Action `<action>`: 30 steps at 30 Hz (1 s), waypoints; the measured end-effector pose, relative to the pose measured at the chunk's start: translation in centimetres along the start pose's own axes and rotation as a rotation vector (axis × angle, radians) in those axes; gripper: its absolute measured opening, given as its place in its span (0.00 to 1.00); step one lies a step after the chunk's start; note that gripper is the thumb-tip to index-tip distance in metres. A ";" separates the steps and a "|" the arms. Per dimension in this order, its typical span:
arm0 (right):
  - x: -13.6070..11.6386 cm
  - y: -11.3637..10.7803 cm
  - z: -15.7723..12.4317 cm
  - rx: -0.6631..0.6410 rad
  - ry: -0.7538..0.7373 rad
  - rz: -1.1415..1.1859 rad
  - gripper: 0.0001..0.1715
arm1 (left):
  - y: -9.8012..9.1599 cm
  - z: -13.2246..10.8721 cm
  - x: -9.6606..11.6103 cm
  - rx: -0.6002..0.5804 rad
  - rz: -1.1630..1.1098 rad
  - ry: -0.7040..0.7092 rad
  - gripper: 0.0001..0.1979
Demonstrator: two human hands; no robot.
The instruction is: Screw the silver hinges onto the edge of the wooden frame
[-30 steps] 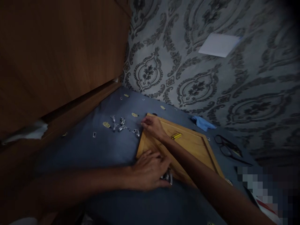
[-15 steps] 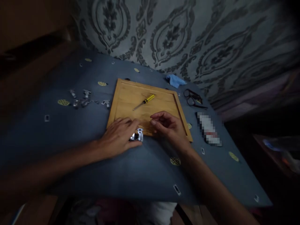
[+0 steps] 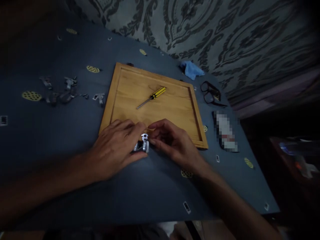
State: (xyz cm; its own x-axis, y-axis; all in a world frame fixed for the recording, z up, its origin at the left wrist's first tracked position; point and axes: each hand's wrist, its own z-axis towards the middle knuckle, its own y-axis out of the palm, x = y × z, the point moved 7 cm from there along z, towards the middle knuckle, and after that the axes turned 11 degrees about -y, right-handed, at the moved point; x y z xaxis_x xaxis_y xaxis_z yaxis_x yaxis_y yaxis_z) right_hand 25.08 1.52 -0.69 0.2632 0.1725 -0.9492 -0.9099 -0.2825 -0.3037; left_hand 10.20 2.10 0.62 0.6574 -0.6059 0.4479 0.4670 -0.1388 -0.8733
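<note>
A small silver metal hinge point(image 3: 142, 144) lies on the blue cloth at the near edge of a wooden panel point(image 3: 175, 110). My left hand point(image 3: 115, 148) covers the hinge from the left, fingers curled over it. My right hand point(image 3: 172, 141) comes from the right, its fingertips pinched at the hinge's top. A screwdriver with a yellow handle point(image 3: 152, 96) rests on the panel, beyond both hands.
Several loose metal hinges point(image 3: 65, 91) lie scattered on the blue cloth point(image 3: 75, 186) at the left. A blue rag point(image 3: 191, 69) and black glasses point(image 3: 210, 91) sit by the patterned wall. A blurred-out item point(image 3: 226, 131) lies right of the panel.
My right hand came back from the panel's far corner to the near edge and closed in on the hinge. The view swung right and down, away from the wooden cabinet.
</note>
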 end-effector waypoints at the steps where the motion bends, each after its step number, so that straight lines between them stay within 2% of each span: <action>1: 0.0 0.1 0.1 -0.011 0.016 0.010 0.17 | 0.0 0.0 0.0 0.003 -0.002 -0.001 0.22; 6: -0.1 0.1 0.5 -0.073 0.118 0.021 0.17 | -0.1 0.0 0.1 0.034 -0.018 0.008 0.25; 14: 0.2 0.0 1.0 -0.093 0.214 0.057 0.16 | 0.1 0.1 0.0 -0.001 -0.014 -0.012 0.20; 23: 0.3 0.5 2.1 -0.114 0.288 0.169 0.26 | 0.1 0.2 0.2 -0.007 0.004 -0.014 0.19; 30: 0.8 0.7 2.4 -0.112 0.324 0.206 0.27 | 0.0 0.1 0.1 0.017 -0.019 -0.001 0.19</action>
State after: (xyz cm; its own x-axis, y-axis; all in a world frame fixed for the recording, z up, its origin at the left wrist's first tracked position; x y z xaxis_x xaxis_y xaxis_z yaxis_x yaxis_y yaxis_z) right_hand 23.90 3.77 -1.48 0.1825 -0.1999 -0.9627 -0.9184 -0.3841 -0.0943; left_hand 10.28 2.10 0.61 0.6489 -0.6023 0.4649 0.4895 -0.1373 -0.8611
